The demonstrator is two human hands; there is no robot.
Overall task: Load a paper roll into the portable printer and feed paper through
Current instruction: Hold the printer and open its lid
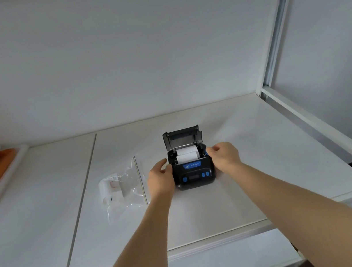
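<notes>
Portable printer (193, 172): mid-surface (207, 216), lid (181, 138) tipped up and back. Paper roll (187, 154) seated in bay, axis left-right, loose end toward the front. Left hand (160, 178), grip relaxed, braces left flank. Right hand (224, 155), nearer the lid, pinches blue side tab; lid's arc unobstructed. Clear bag (121, 186) lies left.

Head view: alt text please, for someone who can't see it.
A small black portable printer sits on a white table, lid open, white paper roll inside. The left hand rests against its left side; the right hand touches its right edge. A clear plastic bag lies left.
</notes>
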